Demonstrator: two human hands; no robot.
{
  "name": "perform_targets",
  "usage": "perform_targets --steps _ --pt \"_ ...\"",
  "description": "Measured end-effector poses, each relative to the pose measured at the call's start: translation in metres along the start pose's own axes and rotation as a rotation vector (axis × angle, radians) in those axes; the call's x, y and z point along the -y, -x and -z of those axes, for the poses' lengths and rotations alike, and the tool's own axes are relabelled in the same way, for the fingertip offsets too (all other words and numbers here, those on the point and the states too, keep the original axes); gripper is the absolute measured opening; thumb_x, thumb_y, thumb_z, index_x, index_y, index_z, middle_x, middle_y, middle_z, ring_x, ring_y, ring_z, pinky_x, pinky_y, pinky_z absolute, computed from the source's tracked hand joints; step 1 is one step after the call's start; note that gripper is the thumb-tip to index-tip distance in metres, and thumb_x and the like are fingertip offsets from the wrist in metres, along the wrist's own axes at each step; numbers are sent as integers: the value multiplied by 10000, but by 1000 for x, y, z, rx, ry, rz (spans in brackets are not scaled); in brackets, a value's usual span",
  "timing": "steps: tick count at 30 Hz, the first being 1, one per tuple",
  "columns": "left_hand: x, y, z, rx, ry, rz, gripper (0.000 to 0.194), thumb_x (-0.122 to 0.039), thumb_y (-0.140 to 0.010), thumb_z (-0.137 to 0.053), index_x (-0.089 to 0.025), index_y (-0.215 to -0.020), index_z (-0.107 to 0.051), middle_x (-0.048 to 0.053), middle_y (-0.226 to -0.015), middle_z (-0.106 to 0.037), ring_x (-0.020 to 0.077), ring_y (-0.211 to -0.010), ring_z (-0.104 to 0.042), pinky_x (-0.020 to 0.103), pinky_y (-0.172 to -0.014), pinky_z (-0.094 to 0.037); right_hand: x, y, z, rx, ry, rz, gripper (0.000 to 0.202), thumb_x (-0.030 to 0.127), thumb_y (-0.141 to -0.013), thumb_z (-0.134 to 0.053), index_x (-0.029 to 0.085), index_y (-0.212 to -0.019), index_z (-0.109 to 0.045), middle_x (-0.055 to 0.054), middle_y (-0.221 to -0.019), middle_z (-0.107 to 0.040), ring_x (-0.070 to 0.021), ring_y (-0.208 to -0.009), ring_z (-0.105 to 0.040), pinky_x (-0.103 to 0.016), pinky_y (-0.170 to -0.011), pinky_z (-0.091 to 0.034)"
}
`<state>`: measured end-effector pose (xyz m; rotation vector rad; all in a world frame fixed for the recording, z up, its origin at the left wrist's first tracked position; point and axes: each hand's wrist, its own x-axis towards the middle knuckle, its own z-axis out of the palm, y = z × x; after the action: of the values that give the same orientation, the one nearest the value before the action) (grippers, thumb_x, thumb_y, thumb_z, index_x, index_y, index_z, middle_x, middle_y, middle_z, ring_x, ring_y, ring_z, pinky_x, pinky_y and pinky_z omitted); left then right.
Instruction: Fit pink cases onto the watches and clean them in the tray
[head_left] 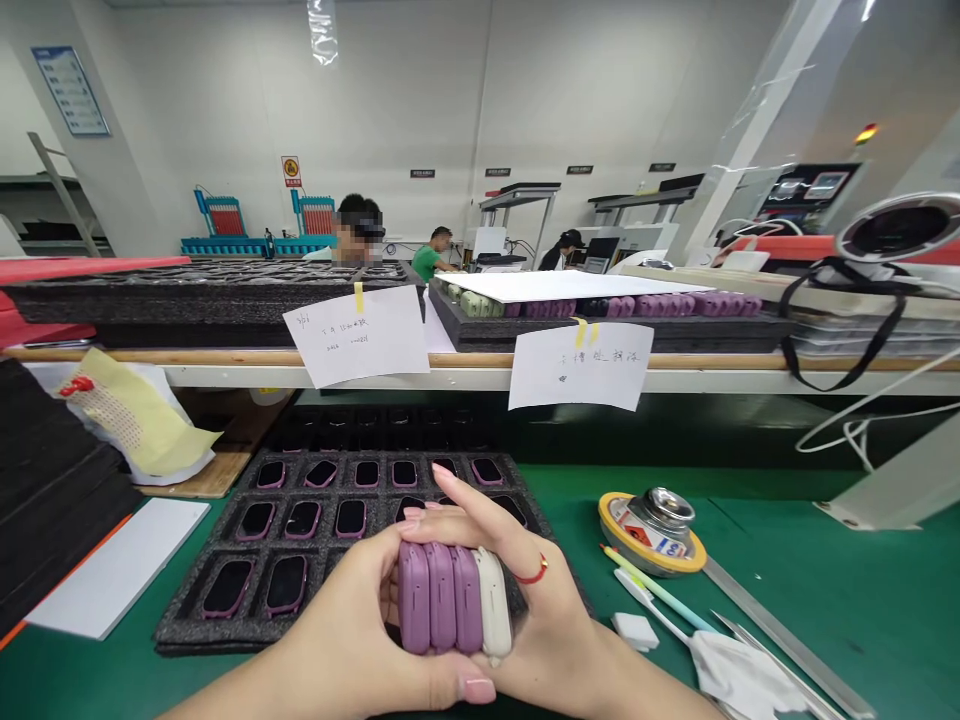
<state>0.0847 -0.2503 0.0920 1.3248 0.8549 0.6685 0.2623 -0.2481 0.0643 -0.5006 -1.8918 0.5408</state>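
Note:
Three purple watch cases and one cream watch case are pressed side by side in a row, standing on edge between my two hands. My left hand is closed round the left end, its thumb across the front below the cases. From the right, my right hand cups the cream end, with fingers reaching over the top. A red string band circles one of its fingers. Behind the hands lies a black foam tray holding several purple-framed watches in its pockets; my hands hide part of it.
At right lie a yellow-rimmed tape roll with a metal-capped bottle, a brush, a white block, a white cloth and a steel ruler. A shelf with foam trays crosses ahead. Co-workers sit beyond.

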Motion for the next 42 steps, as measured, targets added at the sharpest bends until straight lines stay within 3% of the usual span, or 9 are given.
perform_targets --steps 11,16,22,26,28,31,34,37,42 --pt "-5 -2 9 92 -58 38 581 -230 -653 -874 -223 -1165 -599 16 -1026 -722 235 -972 -676 337 -825 -539 -4 -1 0 24 98 7 953 393 -874 -735 238 -1604 -142 -73 -1195 -731 -252 -1166 -681 -396 -1097 -503" --pt "1 -8 13 143 55 21 601 -258 -653 -890 -212 -1175 -596 3 -1026 -694 214 -993 -650 325 -846 -519 -6 -1 -3 46 158 32 933 355 -909 -699 207 -1607 -98 -92 -1241 -719 -239 -1218 -652 -372 -1079 -515" --pt "8 -13 3 1 77 -71 452 -297 -602 -910 -177 -978 -690 10 -906 -735 206 -874 -663 302 -767 -548 -1 -2 -2 123 320 106 863 331 -968 -621 196 -1607 -56 -125 -1308 -679 -249 -1311 -571 -450 -1134 -441" --pt "1 -6 2 -131 -110 -127 538 -286 -569 -935 -214 -1055 -718 17 -998 -778 238 -932 -706 313 -818 -569 8 0 5 109 317 139 1037 583 -849 -700 199 -1602 -99 -156 -1504 -494 -302 -1422 -433 -503 -1216 -294" --pt "-1 -2 3 -163 -195 -187 532 -312 -588 -927 -243 -1075 -726 17 -1049 -783 248 -956 -718 308 -804 -580 10 2 7 27 184 64 933 648 -884 -607 256 -1597 -149 -109 -1533 -455 -291 -1418 -433 -486 -1213 -301" --pt "0 0 4 -185 -340 -277 449 -358 -655 -891 -279 -1070 -736 6 -1074 -791 246 -959 -731 294 -765 -585 9 2 7 -112 -60 -181 643 614 -986 -449 343 -1549 -298 -45 -1489 -499 -247 -1405 -441 -436 -1199 -326" --pt "5 -1 5 -195 -461 -400 421 -323 -699 -871 -312 -1093 -721 -26 -1090 -792 210 -976 -737 281 -854 -567 5 -4 4 -183 -397 -478 555 631 -1003 -371 305 -1439 -475 -71 -1394 -582 -248 -1327 -527 -438 -1145 -396" --pt "9 -3 6 -162 -495 -547 446 -227 -716 -859 -327 -1118 -692 -54 -1133 -778 177 -1053 -715 269 -966 -525 5 -7 4 -83 -642 -694 660 720 -970 -307 255 -1385 -526 -108 -1330 -628 -276 -1222 -616 -479 -1062 -469" --pt "13 -8 5 -163 -522 -695 522 -111 -705 -839 -326 -1149 -668 -62 -1129 -773 157 -1073 -678 265 -976 -516 12 -6 5 86 -612 -741 752 792 -882 -422 277 -1428 -469 -101 -1358 -619 -290 -1249 -596 -480 -1059 -457"
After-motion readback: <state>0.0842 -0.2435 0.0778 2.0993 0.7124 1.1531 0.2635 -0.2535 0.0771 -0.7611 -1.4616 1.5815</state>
